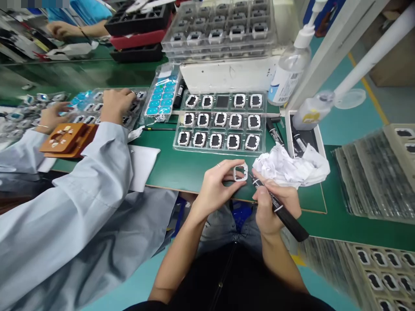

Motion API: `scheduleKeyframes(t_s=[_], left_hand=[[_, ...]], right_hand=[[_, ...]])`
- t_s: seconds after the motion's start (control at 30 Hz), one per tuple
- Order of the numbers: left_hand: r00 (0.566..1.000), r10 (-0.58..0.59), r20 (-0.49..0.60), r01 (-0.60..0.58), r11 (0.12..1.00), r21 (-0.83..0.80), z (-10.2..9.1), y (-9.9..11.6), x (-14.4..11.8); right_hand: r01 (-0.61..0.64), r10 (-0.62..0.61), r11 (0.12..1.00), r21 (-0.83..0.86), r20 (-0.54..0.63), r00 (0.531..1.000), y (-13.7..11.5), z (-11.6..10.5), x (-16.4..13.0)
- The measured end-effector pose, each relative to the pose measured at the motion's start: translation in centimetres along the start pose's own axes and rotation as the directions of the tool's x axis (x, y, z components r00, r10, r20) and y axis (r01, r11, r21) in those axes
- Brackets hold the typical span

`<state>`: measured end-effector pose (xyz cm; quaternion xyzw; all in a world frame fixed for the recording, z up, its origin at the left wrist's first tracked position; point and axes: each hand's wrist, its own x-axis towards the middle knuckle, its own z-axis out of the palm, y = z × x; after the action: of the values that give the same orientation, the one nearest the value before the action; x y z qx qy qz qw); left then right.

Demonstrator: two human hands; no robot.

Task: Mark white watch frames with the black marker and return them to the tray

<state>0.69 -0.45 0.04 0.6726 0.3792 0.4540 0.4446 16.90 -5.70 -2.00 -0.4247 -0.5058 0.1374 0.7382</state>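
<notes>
My left hand (pixel 216 183) pinches a small white square frame part (pixel 240 172) just above the near edge of the green mat. My right hand (pixel 275 206) grips a black marker pen (pixel 280 211) like a pencil, its tip touching the right side of the frame. Directly beyond them lies a clear plastic tray (pixel 221 149) holding several of the same white frames with dark centres; one cell in its back row holds no white frame.
A crumpled white cloth (pixel 292 166) lies right of my hands. A co-worker in a light blue coat (pixel 81 203) reaches over trays at left. Pump bottles (pixel 292 65) stand at back right. Stacked clear trays (pixel 379 172) sit at right, a wooden jig (pixel 66 138) at left.
</notes>
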Motion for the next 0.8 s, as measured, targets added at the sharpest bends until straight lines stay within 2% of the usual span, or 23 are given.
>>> scheduleKeyframes(t_s=[0.2, 0.37, 0.8], left_hand=[[0.996, 0.081, 0.026, -0.084, 0.986, 0.142, -0.3, 0.1, 0.1], [0.997, 0.076, 0.001, -0.074, 0.966, 0.249, -0.2, 0.2, -0.4], [0.991, 0.127, -0.027, -0.111, 0.935, 0.338, 0.0, 0.0, -0.9]], right_hand=[[-0.033, 0.038, 0.995, -0.096, 0.051, 0.998, -0.6, 0.3, 0.3], [0.014, 0.001, 0.974, -0.227, 0.065, 0.998, -1.5, 0.6, 1.0], [-0.005, 0.023, 0.975, -0.223, 0.077, 0.997, -1.5, 0.7, 0.9]])
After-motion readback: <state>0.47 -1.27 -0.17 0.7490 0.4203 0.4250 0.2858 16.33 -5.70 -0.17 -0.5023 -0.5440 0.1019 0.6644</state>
